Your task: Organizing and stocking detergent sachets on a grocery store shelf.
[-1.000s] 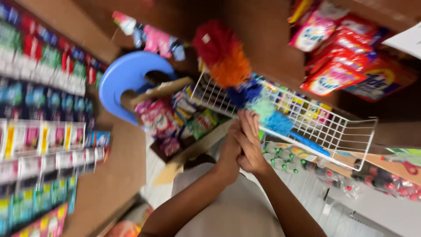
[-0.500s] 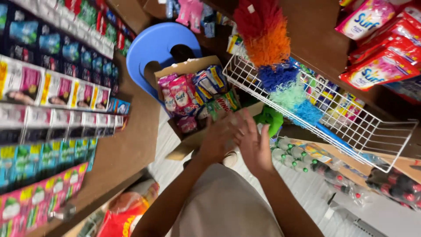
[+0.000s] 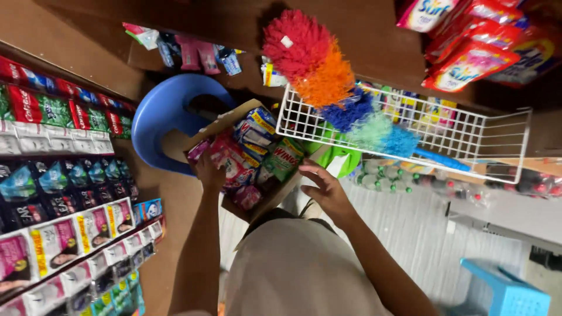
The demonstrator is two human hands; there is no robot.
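Note:
An open cardboard box [image 3: 266, 202] full of colourful sachet packets [image 3: 243, 155] sits in front of me on a blue plastic stool [image 3: 158, 117]. My left hand [image 3: 209, 171] reaches into the box's left side, fingers closed on a pink packet. My right hand [image 3: 324, 188] hovers at the box's right edge, fingers spread and holding nothing, just below a green packet [image 3: 284, 159]. My light-coloured shirt fills the bottom centre.
A white wire basket [image 3: 456, 137] holds a multicoloured fluffy duster [image 3: 328, 76]. Shelves of boxed and sachet goods [image 3: 58, 193] line the left. Red detergent bags [image 3: 474, 47] hang top right. Bottles [image 3: 398, 175] stand below the basket; a light blue stool [image 3: 503, 289] sits bottom right.
My hands were together at the basket's lower edge. They have since separated, the left going into the box, the right opening beside it. The view shifted down and left.

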